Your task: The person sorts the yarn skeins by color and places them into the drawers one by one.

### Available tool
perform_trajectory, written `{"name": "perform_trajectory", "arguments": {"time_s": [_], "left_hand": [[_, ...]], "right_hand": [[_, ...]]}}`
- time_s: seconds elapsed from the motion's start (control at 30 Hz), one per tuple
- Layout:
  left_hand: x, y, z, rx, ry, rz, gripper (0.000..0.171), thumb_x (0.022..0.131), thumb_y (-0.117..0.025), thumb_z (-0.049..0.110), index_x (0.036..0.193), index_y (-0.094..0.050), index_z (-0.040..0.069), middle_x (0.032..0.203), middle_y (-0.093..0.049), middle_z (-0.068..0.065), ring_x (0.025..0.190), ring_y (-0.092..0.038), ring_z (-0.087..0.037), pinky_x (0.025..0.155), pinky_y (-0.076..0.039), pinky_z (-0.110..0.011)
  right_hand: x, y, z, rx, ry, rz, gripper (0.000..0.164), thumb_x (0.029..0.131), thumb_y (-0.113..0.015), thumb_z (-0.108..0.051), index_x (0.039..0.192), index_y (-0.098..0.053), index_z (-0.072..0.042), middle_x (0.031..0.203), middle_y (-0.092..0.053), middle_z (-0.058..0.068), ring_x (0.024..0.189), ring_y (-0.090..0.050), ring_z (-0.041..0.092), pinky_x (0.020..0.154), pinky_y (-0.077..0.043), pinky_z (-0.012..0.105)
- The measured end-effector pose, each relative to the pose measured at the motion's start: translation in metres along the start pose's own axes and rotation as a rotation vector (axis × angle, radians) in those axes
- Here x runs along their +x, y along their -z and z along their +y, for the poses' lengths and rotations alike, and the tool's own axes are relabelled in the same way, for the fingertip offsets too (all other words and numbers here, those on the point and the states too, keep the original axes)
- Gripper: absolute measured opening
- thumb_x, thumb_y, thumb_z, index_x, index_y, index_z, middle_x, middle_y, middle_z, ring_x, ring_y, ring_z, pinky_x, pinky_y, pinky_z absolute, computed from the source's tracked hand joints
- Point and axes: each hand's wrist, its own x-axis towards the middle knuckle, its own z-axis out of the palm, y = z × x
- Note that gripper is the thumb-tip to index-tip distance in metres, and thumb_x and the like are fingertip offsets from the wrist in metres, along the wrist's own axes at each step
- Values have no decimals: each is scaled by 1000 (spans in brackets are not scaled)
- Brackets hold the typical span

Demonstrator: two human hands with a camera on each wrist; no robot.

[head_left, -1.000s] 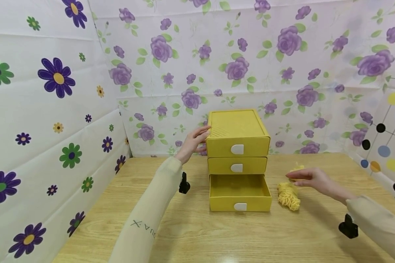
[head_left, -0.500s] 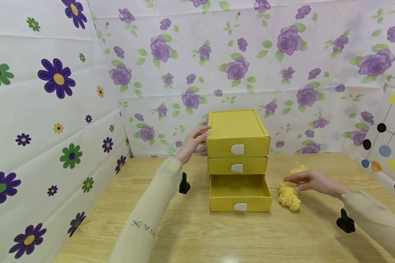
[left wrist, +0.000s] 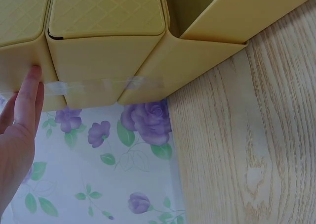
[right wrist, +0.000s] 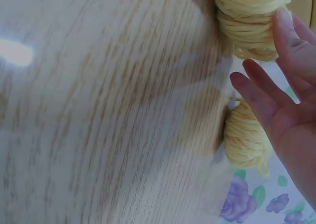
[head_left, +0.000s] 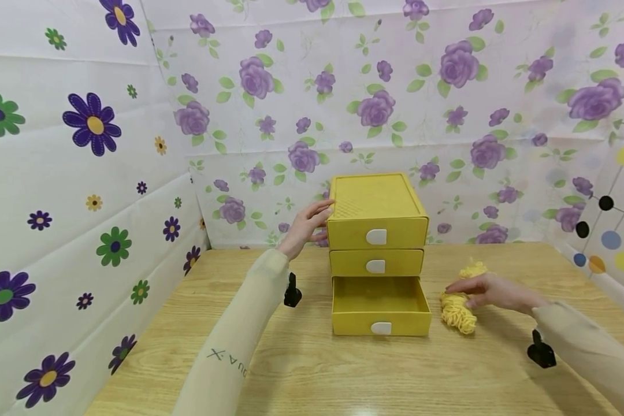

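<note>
A yellow three-drawer unit [head_left: 377, 234] stands on the table, its bottom drawer [head_left: 382, 323] pulled out. My left hand [head_left: 305, 228] rests with straight fingers against the unit's left side, near the top drawer. In the left wrist view, one fingertip of the left hand [left wrist: 22, 130] meets the side panel. To the right of the unit lies a yellow yarn skein [head_left: 457, 315]; a second yarn skein [head_left: 473, 269] lies behind it. My right hand [head_left: 499, 292] is over the nearer skein, its fingers extended, not curled round it. Thumb and yarn overlap in the right wrist view; contact is unclear.
Wooden table [head_left: 312, 375] extends in front of the unit. A flowered sheet [head_left: 270, 127] hangs close behind it, with another flowered sheet [head_left: 83, 190] on the left and a dotted one [head_left: 619, 231] on the right.
My right hand has moved left and slightly lower, toward the nearer yarn skein. The left hand keeps its place on the unit, and the drawers have not moved.
</note>
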Motion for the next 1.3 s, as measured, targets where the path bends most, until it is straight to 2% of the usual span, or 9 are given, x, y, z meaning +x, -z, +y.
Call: {"name": "perform_trajectory", "arguments": {"time_s": [0.1, 0.23, 0.33, 0.5, 0.7, 0.8, 1.03, 1.13, 1.3], "left_hand": [[1, 0, -2, 4, -4, 8, 43, 95, -50, 26, 135, -44, 13, 127, -43, -9, 105, -44, -31, 84, -43, -47], [9, 2, -15, 13, -20, 40, 40, 93, -53, 32, 131, -50, 20, 123, -47, -5, 102, -46, -28, 81, -46, -44], [8, 2, -14, 15, -21, 44, 39, 93, -53, 31, 130, -50, 21, 123, -47, -5, 102, -47, -29, 81, -46, -45], [8, 1, -14, 2, -17, 42, 39, 93, -53, 31, 130, -50, 21, 123, -46, -6, 102, -46, -29, 83, -44, -47], [7, 0, -14, -8, -18, 44, 39, 93, -53, 30, 130, -50, 20, 124, -46, -7, 103, -45, -30, 84, -42, -50], [8, 0, -14, -8, -22, 41, 39, 93, -53, 30, 131, -50, 19, 124, -45, -8, 103, -45, -31, 85, -41, -51], [8, 1, -14, 3, -15, 40, 39, 93, -53, 32, 130, -50, 21, 123, -46, -6, 102, -48, -29, 81, -45, -45], [8, 2, -14, 15, -20, 42, 39, 93, -53, 32, 130, -50, 22, 123, -47, -6, 101, -49, -28, 79, -47, -43], [8, 1, -14, 11, -21, 44, 39, 93, -53, 32, 130, -50, 21, 123, -47, -6, 102, -47, -29, 82, -44, -47]], "right_hand": [[0, -1, 1, -24, -1, -4, 40, 87, -60, -13, 125, -53, 0, 126, -49, 18, 113, -44, 18, 87, -40, 26], [0, -1, 2, -39, -12, 2, 40, 86, -61, -14, 123, -55, 1, 123, -50, 20, 111, -46, 30, 84, -43, 26], [-1, -1, 2, -48, -33, 14, 39, 85, -63, -16, 121, -57, 0, 121, -50, 23, 108, -45, 42, 81, -44, 26], [-5, 0, 2, -75, -60, 37, 37, 84, -65, -18, 116, -61, 0, 118, -51, 24, 105, -48, 42, 79, -46, 30], [-9, 1, 5, -9, -67, 50, 32, 86, -64, -13, 113, -60, 3, 117, -48, 30, 104, -45, 48, 76, -48, 32], [-10, 1, 7, 12, -65, 55, 29, 87, -63, -12, 111, -61, 4, 117, -47, 32, 102, -48, 45, 74, -49, 31], [-12, 0, 5, 65, -109, 122, 32, 87, -62, -13, 113, -59, 6, 121, -41, 36, 90, -59, 18, 70, -51, 33], [-12, 0, 1, 92, -115, 161, 33, 88, -62, -14, 113, -58, 7, 123, -37, 38, 89, -59, 16, 70, -51, 35], [-13, 0, -10, 60, -139, 227, 38, 87, -62, -15, 114, -56, 10, 118, -45, 34, 91, -59, 17, 70, -51, 33]]}}
